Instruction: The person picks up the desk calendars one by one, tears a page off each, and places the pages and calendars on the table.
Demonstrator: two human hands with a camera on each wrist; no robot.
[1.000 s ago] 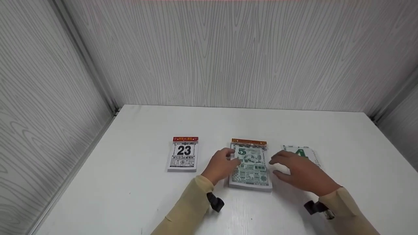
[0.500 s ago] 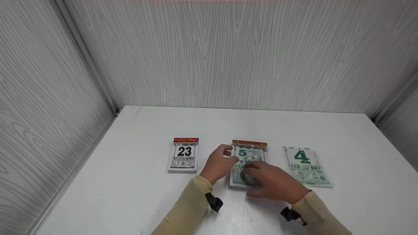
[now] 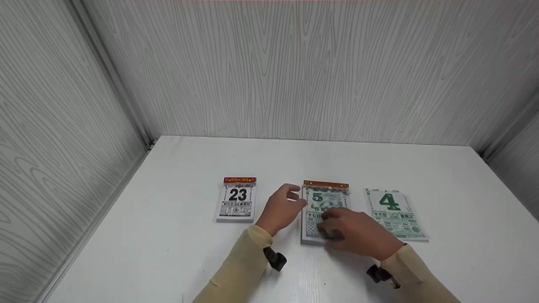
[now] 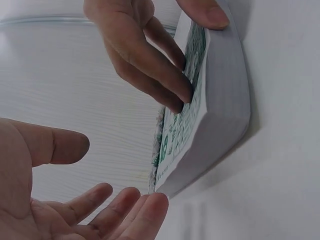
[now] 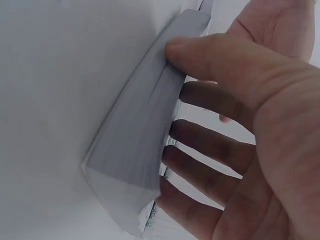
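Note:
A thick tear-off calendar (image 3: 311,219) with a green 5 on its top page and an orange header strip lies mid-table. My right hand (image 3: 358,233) grips its near end. In the right wrist view, the thumb (image 5: 190,52) presses the page-edge side while the fingers bend onto the top page. Beside the calendar's left edge, my left hand (image 3: 281,209) holds nothing. Its fingers are loosely bent and spread from the thumb in the left wrist view, the fingertips (image 4: 157,202) close to the pad's corner; whether they touch is unclear.
A loose calendar sheet (image 3: 396,214) with a green 4 lies to the right, partly behind my right hand. On the left sits a smaller calendar (image 3: 236,202) with a red header and a black 23. Wood-grain panels (image 3: 269,71) stand behind the white table (image 3: 189,261) and at its sides.
My right hand has come left from near the loose sheet onto the calendar's near end. The calendar has shifted slightly right, away from my left hand, which has barely moved.

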